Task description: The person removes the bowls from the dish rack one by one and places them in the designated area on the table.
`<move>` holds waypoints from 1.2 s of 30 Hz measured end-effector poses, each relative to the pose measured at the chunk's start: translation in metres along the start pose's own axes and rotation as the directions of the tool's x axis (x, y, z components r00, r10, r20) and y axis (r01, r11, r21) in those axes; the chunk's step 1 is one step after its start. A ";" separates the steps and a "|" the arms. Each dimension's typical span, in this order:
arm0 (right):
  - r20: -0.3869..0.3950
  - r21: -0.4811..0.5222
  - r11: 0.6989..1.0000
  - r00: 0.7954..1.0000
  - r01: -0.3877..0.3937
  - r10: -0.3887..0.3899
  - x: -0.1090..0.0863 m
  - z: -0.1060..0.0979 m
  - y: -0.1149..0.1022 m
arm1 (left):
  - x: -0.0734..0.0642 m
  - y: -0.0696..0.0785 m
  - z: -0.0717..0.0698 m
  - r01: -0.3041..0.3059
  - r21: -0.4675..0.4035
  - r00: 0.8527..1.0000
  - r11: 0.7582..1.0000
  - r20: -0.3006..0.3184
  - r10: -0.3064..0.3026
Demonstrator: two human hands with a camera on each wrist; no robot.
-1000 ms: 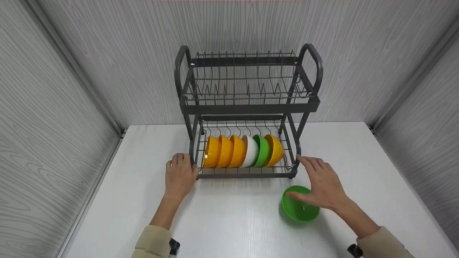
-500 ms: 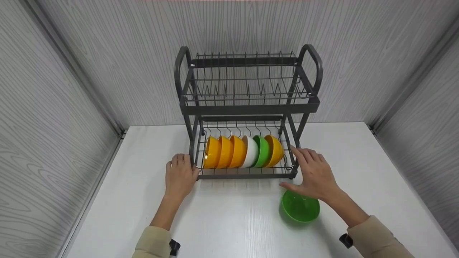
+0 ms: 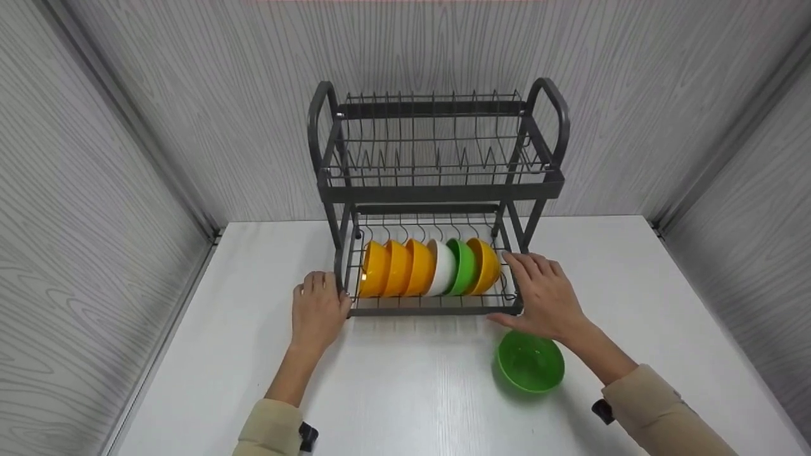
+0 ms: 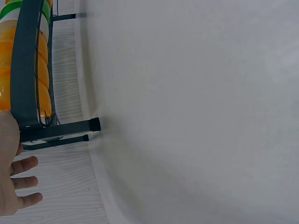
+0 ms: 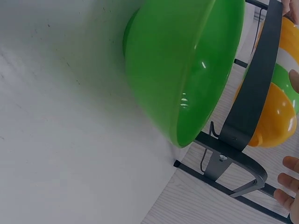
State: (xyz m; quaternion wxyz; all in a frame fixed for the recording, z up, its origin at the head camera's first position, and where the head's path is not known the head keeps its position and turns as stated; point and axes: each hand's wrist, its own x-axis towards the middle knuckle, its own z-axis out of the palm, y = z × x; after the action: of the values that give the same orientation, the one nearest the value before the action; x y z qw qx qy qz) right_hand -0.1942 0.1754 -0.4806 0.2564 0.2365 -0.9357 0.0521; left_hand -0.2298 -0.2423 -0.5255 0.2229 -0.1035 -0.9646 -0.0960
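A two-tier black dish rack (image 3: 437,311) stands on the white table. Several small bowls lean in a row on its lower tier: three orange bowls (image 3: 398,269) at left, then a white bowl (image 3: 443,269), a green bowl (image 3: 463,266) and a yellow-orange bowl (image 3: 485,266) at right. My left hand (image 3: 319,310) holds the rack's front left corner, thumb against the frame. My right hand (image 3: 543,294), thumb spread from the fingers, hovers by the front right corner, fingertips near the rightmost bowl. Partly under it, another green bowl (image 3: 531,367) sits upright on the table.
The rack's upper tier (image 3: 440,192) overhangs the bowl row, with looped handles (image 3: 557,120) at both ends. Grey wood-grain panels (image 3: 437,38) enclose the table at the back and both sides. Side posts (image 3: 535,221) flank the lower tier.
My right hand has moved left and forward, from above the loose green bowl toward the rightmost bowl in the row. My left hand and the bowls stay put.
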 end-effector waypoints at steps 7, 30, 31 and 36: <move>0.042 -0.002 1.000 0.999 -0.004 0.004 0.009 0.006 0.000 | -0.001 0.000 0.000 -0.017 0.016 1.000 1.000 -0.022 0.018; 0.126 -0.052 0.999 0.992 0.003 0.003 0.033 0.019 0.003 | 0.000 0.001 0.000 -0.003 0.005 1.000 1.000 -0.009 0.003; 0.128 -0.054 0.999 0.992 0.005 0.002 0.034 0.020 0.003 | 0.000 0.001 0.000 0.000 0.001 1.000 1.000 -0.009 0.000; 0.106 -0.060 0.998 0.994 0.019 -0.013 0.037 0.024 0.003 | 0.000 0.000 0.001 -0.006 -0.005 1.000 1.000 -0.015 0.006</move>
State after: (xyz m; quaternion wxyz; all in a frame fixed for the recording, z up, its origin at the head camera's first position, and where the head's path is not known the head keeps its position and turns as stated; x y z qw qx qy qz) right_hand -0.2342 0.1576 -0.4824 0.2139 0.2386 -0.9472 0.0091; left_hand -0.2298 -0.2420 -0.5264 0.2302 -0.1065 -0.9623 -0.0987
